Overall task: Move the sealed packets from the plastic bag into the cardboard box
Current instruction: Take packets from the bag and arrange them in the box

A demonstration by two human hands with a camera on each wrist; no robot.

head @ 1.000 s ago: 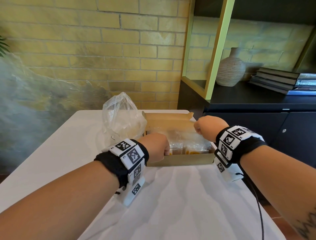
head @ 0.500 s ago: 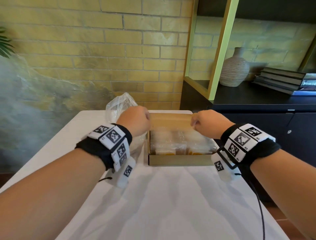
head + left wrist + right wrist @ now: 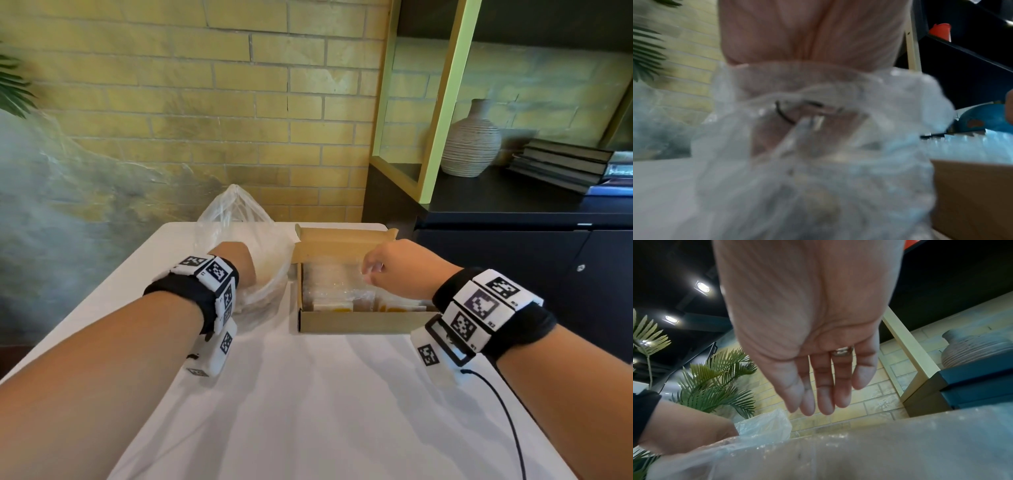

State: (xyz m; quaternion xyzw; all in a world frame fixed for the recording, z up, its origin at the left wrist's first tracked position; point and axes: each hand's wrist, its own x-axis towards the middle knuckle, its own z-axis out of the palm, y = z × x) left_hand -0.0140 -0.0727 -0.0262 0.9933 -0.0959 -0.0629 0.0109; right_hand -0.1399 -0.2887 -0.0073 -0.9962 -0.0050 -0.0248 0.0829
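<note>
On a white table (image 3: 308, 394) by a yellow brick wall, the left hand (image 3: 236, 262) reaches inside the plastic bag (image 3: 236, 219); whether its fingers grip anything cannot be told. The right hand (image 3: 394, 270), fingers straight and empty, hovers over sealed packets (image 3: 335, 291) lying in the cardboard box (image 3: 356, 322).

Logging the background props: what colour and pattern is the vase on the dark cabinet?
Pale beige-grey vase, ringed with fine horizontal ridges; clearest in the head view.

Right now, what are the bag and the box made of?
The bag looks like thin clear plastic: see-through, crinkled and shiny. The box looks like plain brown cardboard: matt, with folded flaps. The vase may be ribbed clay, though that is less sure.
</note>
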